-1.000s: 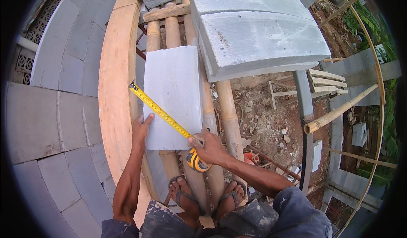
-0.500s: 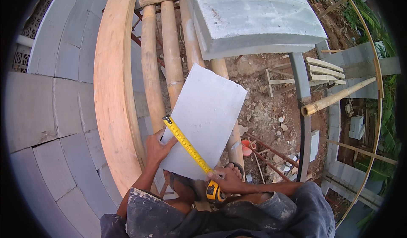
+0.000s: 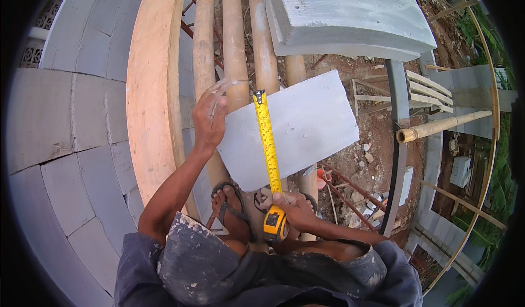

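Note:
A pale grey lightweight concrete block (image 3: 311, 121) lies at a slant across the bamboo poles in front of me. My right hand (image 3: 295, 209) is closed on a yellow and black tape measure (image 3: 275, 223) at the block's near edge. Its yellow blade (image 3: 267, 143) runs out across the block's width, and the metal end tip sits by the far edge. My left hand (image 3: 210, 115) is beside the block's left end, fingers stretched and thumb apart, with nothing in it. Whether its palm edge touches the block, I cannot tell.
Bamboo poles (image 3: 235, 50) form the platform under my sandalled feet (image 3: 232, 208). A wooden plank (image 3: 153, 88) and a grey block wall (image 3: 87, 143) stand left. Large stacked blocks (image 3: 350, 17) sit at the far right. Rubble ground (image 3: 369, 156) shows below, beside a dark post (image 3: 396, 181).
The block has turned clockwise, so its long side lies more crosswise. The tape blade now stands steeper across it. My left hand has left the blade's side and moved away from me, opening.

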`<action>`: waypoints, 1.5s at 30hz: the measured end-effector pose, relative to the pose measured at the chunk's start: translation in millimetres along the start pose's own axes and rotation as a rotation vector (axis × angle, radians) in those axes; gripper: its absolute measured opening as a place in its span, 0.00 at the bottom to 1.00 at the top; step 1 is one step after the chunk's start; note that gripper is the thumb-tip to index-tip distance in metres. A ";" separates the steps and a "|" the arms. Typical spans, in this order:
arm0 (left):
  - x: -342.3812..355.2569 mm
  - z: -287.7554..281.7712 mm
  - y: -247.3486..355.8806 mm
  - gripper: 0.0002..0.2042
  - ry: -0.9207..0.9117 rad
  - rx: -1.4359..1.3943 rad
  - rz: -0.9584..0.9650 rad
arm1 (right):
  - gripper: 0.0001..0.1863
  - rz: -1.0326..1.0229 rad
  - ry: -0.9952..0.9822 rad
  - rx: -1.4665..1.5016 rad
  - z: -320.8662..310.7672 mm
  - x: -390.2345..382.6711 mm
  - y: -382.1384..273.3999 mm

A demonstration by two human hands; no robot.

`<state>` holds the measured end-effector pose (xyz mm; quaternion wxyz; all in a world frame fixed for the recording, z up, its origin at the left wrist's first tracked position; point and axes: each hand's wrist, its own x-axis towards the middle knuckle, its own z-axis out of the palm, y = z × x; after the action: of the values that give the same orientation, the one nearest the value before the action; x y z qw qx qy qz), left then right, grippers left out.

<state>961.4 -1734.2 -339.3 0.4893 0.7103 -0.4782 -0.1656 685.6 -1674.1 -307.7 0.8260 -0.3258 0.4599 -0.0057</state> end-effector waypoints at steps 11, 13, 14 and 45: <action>-98.3 -25.6 77.3 0.29 -0.571 -0.958 -0.820 | 0.16 -0.871 0.158 -0.470 27.1 56.2 -54.4; -102.3 -39.6 62.7 0.24 -0.661 -0.849 -0.855 | 0.14 -0.819 0.167 -0.606 19.2 58.8 -55.8; -107.3 -45.0 52.8 0.22 -0.733 -0.797 -0.870 | 0.13 -0.791 0.173 -0.669 16.0 58.4 -56.0; 6.2 -107.3 -39.6 0.18 -1.003 0.139 -0.765 | 0.22 -0.466 0.335 -0.264 -39.4 136.2 -150.6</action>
<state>1060.4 -1679.3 -321.7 0.0647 0.6968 -0.3716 -0.6101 777.9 -1855.9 -343.1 0.6659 -0.5214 0.4991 -0.1888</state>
